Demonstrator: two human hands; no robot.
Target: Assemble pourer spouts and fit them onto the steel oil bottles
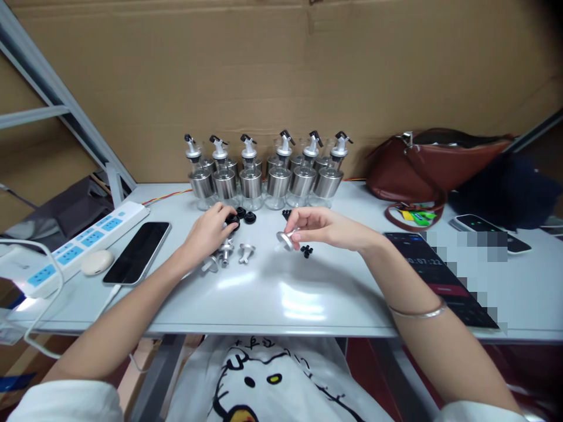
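Pinching, with right hand, a silver disc-shaped fitting: thumb and fingertips pressed together on it, disc tilted, held over the worktop right of centre. Touching, with left hand, a black stopper: fingers curled downward over it; cannot tell whether gripped or merely touched.

Just right of that stopper: loose black stoppers. Near and below left hand: several loose silver fittings, some partly hidden by hand and wrist. Just below right hand: a cluster of small black parts; further dark parts partly hidden behind its fingertips.

Along the back, before the cardboard: front row of six upright bottles with spout tops; more bottles behind.

Far left: power strip and dark-screened phone. Right: timer screen, partly pixelated, beside right forearm; beyond it, a brown bag.
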